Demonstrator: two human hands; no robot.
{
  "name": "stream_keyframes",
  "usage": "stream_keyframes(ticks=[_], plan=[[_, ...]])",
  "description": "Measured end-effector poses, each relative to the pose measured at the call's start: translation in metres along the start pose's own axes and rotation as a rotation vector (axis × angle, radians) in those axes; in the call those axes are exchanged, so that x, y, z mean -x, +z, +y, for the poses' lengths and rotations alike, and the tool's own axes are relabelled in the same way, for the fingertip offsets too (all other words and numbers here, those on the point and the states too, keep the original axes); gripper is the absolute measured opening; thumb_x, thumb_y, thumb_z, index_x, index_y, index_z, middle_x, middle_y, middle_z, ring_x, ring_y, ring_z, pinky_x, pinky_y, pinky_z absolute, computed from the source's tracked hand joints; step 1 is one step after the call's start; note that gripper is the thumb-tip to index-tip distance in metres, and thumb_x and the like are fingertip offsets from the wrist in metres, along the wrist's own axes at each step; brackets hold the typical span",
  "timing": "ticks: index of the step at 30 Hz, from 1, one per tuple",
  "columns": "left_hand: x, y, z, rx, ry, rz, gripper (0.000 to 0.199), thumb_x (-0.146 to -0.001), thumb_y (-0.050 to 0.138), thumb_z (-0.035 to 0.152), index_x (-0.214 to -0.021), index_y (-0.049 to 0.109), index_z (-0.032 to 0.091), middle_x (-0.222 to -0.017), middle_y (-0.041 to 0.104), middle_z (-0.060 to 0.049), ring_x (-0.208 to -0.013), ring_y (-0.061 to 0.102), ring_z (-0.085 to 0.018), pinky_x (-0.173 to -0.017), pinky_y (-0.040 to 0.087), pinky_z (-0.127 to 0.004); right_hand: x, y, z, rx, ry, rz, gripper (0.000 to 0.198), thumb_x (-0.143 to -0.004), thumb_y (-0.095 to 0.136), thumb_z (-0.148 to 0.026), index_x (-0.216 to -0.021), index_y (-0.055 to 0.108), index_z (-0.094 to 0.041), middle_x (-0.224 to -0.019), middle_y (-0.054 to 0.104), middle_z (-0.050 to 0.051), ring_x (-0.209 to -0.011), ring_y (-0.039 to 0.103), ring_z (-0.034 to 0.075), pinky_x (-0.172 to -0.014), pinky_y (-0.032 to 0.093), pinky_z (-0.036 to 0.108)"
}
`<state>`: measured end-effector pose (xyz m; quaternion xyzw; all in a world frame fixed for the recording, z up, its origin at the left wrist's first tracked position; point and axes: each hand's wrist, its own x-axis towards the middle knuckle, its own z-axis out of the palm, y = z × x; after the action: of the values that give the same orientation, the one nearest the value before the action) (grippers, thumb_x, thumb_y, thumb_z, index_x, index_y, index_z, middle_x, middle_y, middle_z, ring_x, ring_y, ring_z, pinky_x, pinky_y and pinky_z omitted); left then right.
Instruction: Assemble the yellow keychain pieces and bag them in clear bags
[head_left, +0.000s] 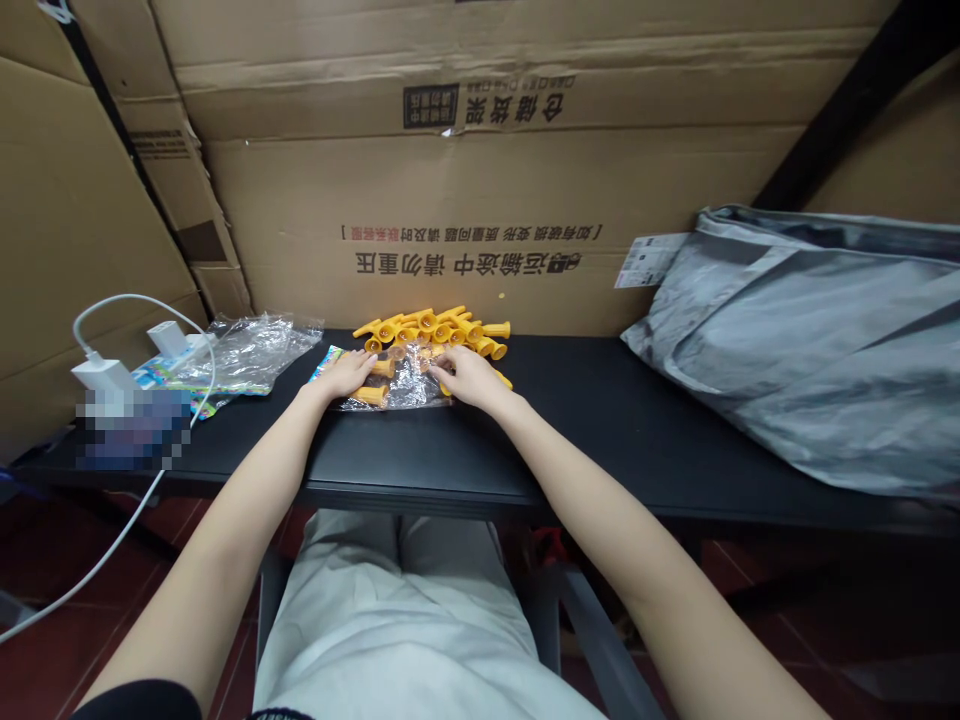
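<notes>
A clear plastic bag (411, 385) with a colourful printed end lies on the black table, and a few yellow trumpet-shaped plastic pieces (371, 396) show inside it. My left hand (349, 374) rests flat on the bag's printed left end, fingers stretched out. At the bag's right side, my right hand (466, 377) has its thumb and fingertips pinched together on the film; whether a yellow piece is also between them is hidden. Just behind the bag and both hands, a heap of similar yellow pieces (427, 322) lies loose, several with their flared ends facing me.
More clear bags (259, 352) lie at the left, beside a white charger (105, 380) with a cable and a blurred-out object. A large grey bag (810, 350) fills the table's right side. A cardboard wall (480, 180) stands behind the black table (420, 455).
</notes>
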<state>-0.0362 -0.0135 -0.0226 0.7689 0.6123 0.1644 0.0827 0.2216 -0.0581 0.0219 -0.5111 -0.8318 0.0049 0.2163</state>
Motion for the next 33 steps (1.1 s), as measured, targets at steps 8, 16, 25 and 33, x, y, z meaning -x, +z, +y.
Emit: stream_keyframes(ticks=[8, 16, 25, 33], plan=[[0.002, -0.002, 0.004, 0.01, -0.036, -0.071, 0.066, -0.094, 0.016, 0.055, -0.141, 0.045, 0.019, -0.152, 0.033, -0.007, -0.142, 0.027, -0.026, -0.116, 0.018, -0.041, 0.001, -0.017, 0.031, 0.22, 0.203, -0.31, 0.028, -0.076, 0.055, -0.008, -0.097, 0.069, -0.018, -0.106, 0.069, 0.01, -0.1, 0.062, 0.026, -0.073, 0.043, 0.029], [0.005, -0.008, 0.01, -0.01, -0.074, -0.138, 0.069, -0.092, 0.012, 0.057, -0.144, 0.039, 0.019, -0.155, 0.025, -0.008, -0.144, 0.02, -0.025, -0.117, 0.014, -0.046, -0.002, -0.012, 0.035, 0.096, 0.086, -0.271, 0.013, -0.072, 0.062, -0.01, -0.08, 0.07, -0.017, -0.085, 0.071, 0.006, -0.08, 0.064, 0.02, -0.065, 0.042, 0.026], [0.02, -0.018, 0.026, 0.044, -0.08, -0.088, 0.062, -0.09, 0.017, 0.057, -0.126, 0.051, 0.02, -0.143, 0.047, -0.011, -0.135, 0.038, -0.027, -0.111, 0.028, -0.044, 0.0, -0.015, 0.025, -0.165, -0.057, -0.215, 0.015, -0.079, 0.064, -0.027, -0.085, 0.074, -0.018, -0.071, 0.07, 0.003, -0.064, 0.059, 0.014, -0.062, 0.036, 0.026], [0.025, -0.023, 0.039, 0.123, -0.061, -0.166, 0.058, -0.089, 0.017, 0.058, -0.115, 0.054, 0.022, -0.137, 0.052, -0.009, -0.131, 0.043, -0.022, -0.108, 0.032, -0.037, 0.002, -0.006, 0.006, 0.061, 0.016, -0.117, 0.016, -0.084, 0.057, -0.027, -0.08, 0.07, -0.018, -0.081, 0.073, 0.005, -0.082, 0.063, 0.021, -0.076, 0.029, 0.031]])
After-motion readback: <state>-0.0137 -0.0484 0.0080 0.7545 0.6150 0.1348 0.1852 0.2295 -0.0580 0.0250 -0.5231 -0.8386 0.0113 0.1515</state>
